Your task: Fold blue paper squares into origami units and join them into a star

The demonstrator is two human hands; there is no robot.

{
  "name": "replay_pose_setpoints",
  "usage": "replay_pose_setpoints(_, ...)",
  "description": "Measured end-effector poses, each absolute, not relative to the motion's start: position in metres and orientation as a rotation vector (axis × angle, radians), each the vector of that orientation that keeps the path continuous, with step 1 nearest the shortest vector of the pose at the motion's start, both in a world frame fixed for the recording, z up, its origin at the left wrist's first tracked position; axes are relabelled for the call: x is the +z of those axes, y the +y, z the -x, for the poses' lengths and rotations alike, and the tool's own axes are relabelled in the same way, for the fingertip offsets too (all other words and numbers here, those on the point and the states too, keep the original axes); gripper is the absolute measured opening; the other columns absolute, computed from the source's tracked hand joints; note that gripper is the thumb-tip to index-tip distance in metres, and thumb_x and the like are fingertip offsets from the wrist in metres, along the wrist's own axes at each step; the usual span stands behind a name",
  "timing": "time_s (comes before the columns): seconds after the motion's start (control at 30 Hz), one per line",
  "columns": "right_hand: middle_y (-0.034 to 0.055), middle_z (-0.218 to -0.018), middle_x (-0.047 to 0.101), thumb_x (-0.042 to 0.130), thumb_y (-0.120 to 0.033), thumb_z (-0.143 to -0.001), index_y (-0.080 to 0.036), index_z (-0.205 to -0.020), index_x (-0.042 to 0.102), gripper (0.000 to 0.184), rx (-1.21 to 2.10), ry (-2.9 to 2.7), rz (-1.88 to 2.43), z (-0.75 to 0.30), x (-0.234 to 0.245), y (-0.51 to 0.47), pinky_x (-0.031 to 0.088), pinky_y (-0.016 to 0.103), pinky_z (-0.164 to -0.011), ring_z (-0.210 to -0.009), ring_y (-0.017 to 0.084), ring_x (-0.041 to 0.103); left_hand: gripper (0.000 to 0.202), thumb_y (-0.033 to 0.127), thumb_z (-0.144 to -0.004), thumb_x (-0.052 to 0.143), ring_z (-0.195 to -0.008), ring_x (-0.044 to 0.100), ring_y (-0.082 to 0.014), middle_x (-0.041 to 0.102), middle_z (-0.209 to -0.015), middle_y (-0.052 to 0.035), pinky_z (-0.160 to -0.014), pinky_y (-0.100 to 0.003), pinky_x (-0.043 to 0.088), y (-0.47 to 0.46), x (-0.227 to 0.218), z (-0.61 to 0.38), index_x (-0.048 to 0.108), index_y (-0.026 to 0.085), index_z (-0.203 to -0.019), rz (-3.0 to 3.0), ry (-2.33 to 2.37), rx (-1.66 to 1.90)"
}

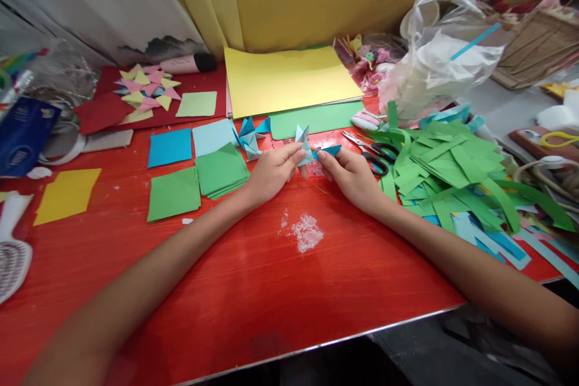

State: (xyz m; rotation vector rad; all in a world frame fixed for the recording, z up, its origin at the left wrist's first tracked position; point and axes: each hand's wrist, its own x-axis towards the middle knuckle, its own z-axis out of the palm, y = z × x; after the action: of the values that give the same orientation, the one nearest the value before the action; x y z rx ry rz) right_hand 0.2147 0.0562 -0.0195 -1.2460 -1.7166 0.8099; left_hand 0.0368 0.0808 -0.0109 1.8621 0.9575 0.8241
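Note:
Over the middle of the red table, my left hand (277, 167) pinches a light blue folded paper piece (307, 152) with points sticking up. My right hand (349, 174) grips a darker blue folded paper piece (329, 150) whose left end meets the light one; whether the two are joined I cannot tell. Just behind my left hand lies a blue folded paper shape (251, 136) in two shades. Left of it are a blue paper square (170, 147), a light blue square (212, 134) and two stacks of green squares (221, 170). Black-handled scissors (377, 154) rest beyond my right hand.
Green paper strips (452, 163) are heaped at the right. Yellow sheets (289, 78) lie at the back, beside a plastic bag (429, 66) with a cup. A pink and yellow folded star (148, 89) sits back left. The red table's front edge (316, 347) runs below my arms.

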Motion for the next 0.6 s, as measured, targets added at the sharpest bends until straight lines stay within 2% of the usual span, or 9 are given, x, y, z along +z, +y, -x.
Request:
replay_pose_setpoints(0.17, -0.0034, -0.056, 0.038, 0.048, -0.057, -0.088, -0.019, -0.063, 0.043, 0.045, 0.875, -1.677, 1.224, -0.2142, -0.0201, 0.0558, 0.028, 0.025, -0.051, -0.053, 0.008, 0.034, 0.040, 0.043, -0.094, 0.040, -0.047, 0.038, -0.0087, 0.040, -0.049, 0.0033, -0.049, -0.024, 0.031, 0.0792, -0.0070, -0.0373, 0.061, 0.017, -0.072, -1.905, 0.954, 0.785)
replay_pose_setpoints(0.4, -0.0021, -0.054, 0.041, 0.043, -0.060, -0.088, -0.018, -0.061, 0.044, 0.050, 0.825, -1.754, 1.291, -0.2141, -0.0213, 0.0552, 0.025, 0.026, -0.049, -0.051, 0.009, 0.034, 0.038, 0.040, -0.095, 0.040, -0.049, 0.040, -0.0088, 0.044, -0.051, 0.0036, -0.055, -0.025, 0.033, 0.0786, -0.0052, -0.0378, 0.060, 0.017, -0.072, -1.922, 0.958, 0.787)
replay_pose_setpoints(0.6, -0.0022, -0.052, 0.042, 0.043, -0.061, -0.088, -0.018, -0.058, 0.044, 0.053, 0.848, -1.772, 1.317, -0.2137, -0.0174, 0.0550, 0.027, 0.026, -0.050, -0.050, 0.009, 0.036, 0.029, 0.028, -0.093, 0.045, -0.055, 0.046, -0.0078, 0.055, -0.059, 0.0026, -0.058, -0.022, 0.035, 0.0764, -0.0014, -0.0399, 0.059, 0.016, -0.071, -1.984, 0.991, 0.796)
